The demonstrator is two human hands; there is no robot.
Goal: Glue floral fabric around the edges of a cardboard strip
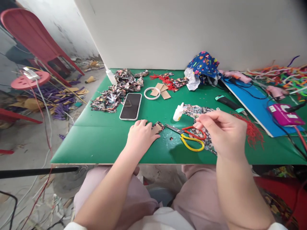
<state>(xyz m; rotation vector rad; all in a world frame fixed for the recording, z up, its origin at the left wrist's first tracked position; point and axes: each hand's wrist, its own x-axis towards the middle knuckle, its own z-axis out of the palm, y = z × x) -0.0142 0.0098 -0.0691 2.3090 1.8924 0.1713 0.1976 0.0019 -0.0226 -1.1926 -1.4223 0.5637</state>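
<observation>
My left hand (141,135) lies on the green table (100,140), its fingers pressing down a small cardboard piece wrapped in patterned fabric (158,127). My right hand (222,131) hovers above the table with fingers curled in a pinch; what it pinches is too small to make out. Under it lie scissors with red and yellow handles (192,138) on a strip of patterned fabric (198,111). A small white glue bottle (178,112) stands just beyond.
A phone (130,106) lies face up near a tape ring (152,93), cardboard pieces (161,90) and fabric scraps (117,89). A blue board (251,102), a pink device (284,114), red fringe (253,132) and pipe cleaners (283,75) fill the right. Red chairs stand at left.
</observation>
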